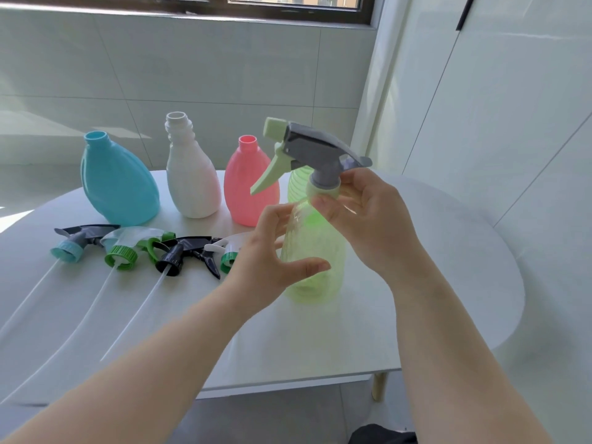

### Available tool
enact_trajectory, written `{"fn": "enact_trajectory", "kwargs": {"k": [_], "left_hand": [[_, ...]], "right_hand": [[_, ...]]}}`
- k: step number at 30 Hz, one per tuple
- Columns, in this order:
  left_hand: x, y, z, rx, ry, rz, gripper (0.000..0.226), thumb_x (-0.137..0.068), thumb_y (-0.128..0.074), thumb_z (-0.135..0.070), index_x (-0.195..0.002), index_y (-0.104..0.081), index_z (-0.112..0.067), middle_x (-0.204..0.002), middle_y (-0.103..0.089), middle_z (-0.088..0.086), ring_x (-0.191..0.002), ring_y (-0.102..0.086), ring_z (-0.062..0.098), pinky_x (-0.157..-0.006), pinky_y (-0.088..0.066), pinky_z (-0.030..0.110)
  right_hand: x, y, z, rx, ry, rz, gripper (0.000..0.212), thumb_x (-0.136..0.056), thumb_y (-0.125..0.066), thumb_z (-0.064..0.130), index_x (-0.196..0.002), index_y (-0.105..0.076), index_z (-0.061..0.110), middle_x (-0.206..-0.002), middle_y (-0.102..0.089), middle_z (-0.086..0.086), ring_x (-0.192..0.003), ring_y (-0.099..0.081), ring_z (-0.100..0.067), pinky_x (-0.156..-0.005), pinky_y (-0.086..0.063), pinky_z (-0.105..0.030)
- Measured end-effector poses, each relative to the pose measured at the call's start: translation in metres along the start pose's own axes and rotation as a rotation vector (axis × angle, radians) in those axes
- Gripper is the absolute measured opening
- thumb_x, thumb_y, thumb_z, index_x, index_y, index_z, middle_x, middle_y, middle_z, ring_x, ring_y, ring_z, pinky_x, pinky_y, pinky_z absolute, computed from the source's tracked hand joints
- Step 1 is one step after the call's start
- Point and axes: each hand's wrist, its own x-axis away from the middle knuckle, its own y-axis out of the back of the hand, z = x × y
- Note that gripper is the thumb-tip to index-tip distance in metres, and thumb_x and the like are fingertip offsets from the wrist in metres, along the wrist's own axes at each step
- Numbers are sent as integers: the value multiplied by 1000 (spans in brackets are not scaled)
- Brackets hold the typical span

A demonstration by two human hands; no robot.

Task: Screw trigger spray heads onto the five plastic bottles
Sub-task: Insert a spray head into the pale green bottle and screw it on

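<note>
A translucent light-green bottle (323, 283) stands on the white table (432, 251), right of centre. On its neck sits a grey trigger spray head (317, 145) with a pale-green lever and nozzle. My right hand (368, 219) pinches the head's pale-green collar (323, 190) with thumb and fingers. My left hand (259, 267) wraps the bottle's body, thumb in front and fingers behind. A blue bottle (118, 184), a white bottle (192, 181) and a pink bottle (246, 187) stand open-necked in a row at the back. A second, ribbed green bottle (296, 184) is mostly hidden behind the spray head.
Several loose spray heads lie in a row at the left front: a teal-collared grey one (72, 245), a clear one with a green collar (123, 253), a black one (179, 254) and a white-and-green one (229, 256) partly behind my left hand. Their dip tubes trail toward me. A tiled wall stands behind.
</note>
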Motion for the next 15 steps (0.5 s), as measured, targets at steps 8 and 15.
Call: {"fn": "enact_trajectory", "kwargs": {"k": [8,15], "left_hand": [[-14,22,-6,-139,122,313,89,-58,-80,-26,-125,-25,-43,-125,-42,-16,-117,-37,-10,-96,-28,11],[1,-8,-13,-247,136,0,88,-61,-77,-29,-132,-26,-31,-120,-45,-13,-114,-41,8,-88,-28,20]], "right_hand": [[-7,11,15,80,-85,159,13,-77,-63,27,-79,-53,34,-82,-62,20,-79,-61,6,-77,-45,-6],[-3,12,20,172,-135,78,16,-76,-65,24,-87,-55,26,-84,-61,14,-84,-60,-4,-78,-43,-10]]}}
